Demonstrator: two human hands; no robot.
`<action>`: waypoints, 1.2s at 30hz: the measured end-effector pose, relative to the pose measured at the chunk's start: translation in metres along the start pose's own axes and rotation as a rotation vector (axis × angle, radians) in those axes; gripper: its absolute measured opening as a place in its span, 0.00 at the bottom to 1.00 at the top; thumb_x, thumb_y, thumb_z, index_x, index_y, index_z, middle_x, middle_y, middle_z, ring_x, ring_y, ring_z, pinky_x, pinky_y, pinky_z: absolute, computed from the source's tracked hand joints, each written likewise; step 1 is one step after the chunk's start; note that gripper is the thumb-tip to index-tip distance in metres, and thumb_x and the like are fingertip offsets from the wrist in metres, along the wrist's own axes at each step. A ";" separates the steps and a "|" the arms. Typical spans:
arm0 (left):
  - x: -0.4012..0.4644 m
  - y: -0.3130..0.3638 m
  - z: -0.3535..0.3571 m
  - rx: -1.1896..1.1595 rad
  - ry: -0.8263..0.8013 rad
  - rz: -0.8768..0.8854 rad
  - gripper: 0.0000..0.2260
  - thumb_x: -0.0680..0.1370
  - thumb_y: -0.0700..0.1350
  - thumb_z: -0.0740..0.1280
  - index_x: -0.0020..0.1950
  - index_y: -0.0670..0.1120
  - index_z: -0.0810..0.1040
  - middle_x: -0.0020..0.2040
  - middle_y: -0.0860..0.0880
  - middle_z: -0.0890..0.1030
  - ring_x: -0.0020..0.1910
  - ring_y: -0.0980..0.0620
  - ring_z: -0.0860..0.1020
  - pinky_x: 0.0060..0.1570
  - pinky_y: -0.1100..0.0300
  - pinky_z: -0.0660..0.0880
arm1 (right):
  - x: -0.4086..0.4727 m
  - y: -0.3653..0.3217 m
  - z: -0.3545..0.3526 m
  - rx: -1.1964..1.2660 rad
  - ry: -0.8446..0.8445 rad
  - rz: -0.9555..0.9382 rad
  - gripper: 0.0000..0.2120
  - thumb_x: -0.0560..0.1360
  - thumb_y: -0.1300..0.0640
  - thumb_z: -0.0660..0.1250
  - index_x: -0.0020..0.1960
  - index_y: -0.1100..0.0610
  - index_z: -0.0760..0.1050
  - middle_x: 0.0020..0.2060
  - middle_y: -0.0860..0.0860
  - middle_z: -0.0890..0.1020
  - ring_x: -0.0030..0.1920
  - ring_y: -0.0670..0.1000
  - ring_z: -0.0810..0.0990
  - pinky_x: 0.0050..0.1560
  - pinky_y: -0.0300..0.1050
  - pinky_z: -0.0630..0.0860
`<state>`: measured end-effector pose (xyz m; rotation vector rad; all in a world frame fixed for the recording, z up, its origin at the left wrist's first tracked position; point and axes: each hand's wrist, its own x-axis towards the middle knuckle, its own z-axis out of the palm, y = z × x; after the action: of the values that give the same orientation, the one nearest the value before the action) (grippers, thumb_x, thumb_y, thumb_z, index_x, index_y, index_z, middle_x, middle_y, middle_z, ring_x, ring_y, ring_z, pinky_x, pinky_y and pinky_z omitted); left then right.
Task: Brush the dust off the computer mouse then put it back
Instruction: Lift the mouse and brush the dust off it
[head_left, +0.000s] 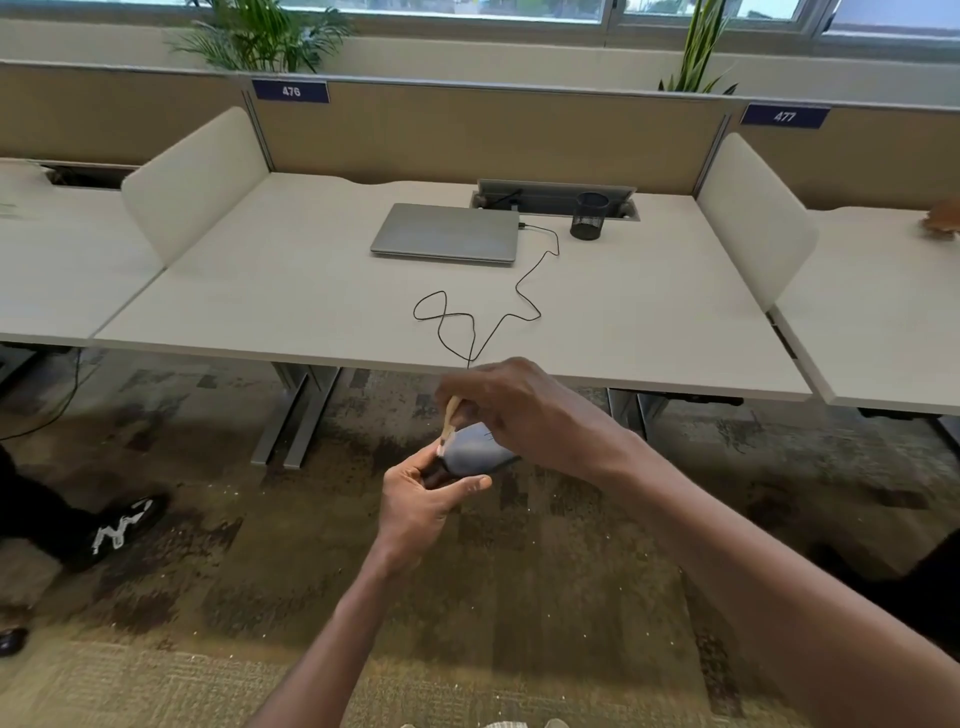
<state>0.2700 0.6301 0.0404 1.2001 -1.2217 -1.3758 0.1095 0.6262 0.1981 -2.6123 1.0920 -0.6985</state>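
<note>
Above the left hand (423, 496) gripping the mouse (475, 449), the right hand (511, 402) is holding a brush (450, 415), dusting; returning it to the counter (291, 291) is remaining.

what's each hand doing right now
Left hand: holding the mouse.
Right hand: holding the brush against the mouse.

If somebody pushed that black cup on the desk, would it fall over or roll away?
The black cup stands upright and looks wide for its height, so a gentle push would probably slide it, not tip it. It looks like thin mesh, so likely light. Knocked onto its round side, it might roll.
</note>
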 end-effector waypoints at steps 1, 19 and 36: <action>0.000 0.001 0.001 0.001 -0.003 0.003 0.24 0.65 0.36 0.81 0.60 0.43 0.82 0.51 0.47 0.87 0.52 0.48 0.85 0.50 0.61 0.80 | 0.000 -0.002 0.002 0.020 -0.019 -0.003 0.13 0.74 0.74 0.61 0.50 0.60 0.77 0.38 0.52 0.82 0.37 0.51 0.81 0.34 0.45 0.79; 0.005 0.007 -0.008 -0.090 0.038 0.006 0.33 0.62 0.36 0.80 0.66 0.44 0.77 0.53 0.50 0.86 0.56 0.51 0.84 0.53 0.62 0.80 | -0.036 0.021 -0.013 0.162 0.212 0.259 0.05 0.76 0.66 0.70 0.50 0.58 0.77 0.38 0.51 0.84 0.35 0.53 0.81 0.34 0.49 0.78; -0.001 0.012 -0.013 -0.167 0.040 0.034 0.30 0.63 0.33 0.77 0.63 0.47 0.78 0.55 0.48 0.86 0.57 0.50 0.83 0.54 0.60 0.80 | -0.065 0.038 0.022 0.087 0.476 0.587 0.04 0.77 0.60 0.71 0.49 0.57 0.76 0.35 0.49 0.83 0.32 0.50 0.82 0.32 0.45 0.79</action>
<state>0.2836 0.6288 0.0524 1.0804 -1.0725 -1.3934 0.0583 0.6470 0.1426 -1.9237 1.7974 -1.1988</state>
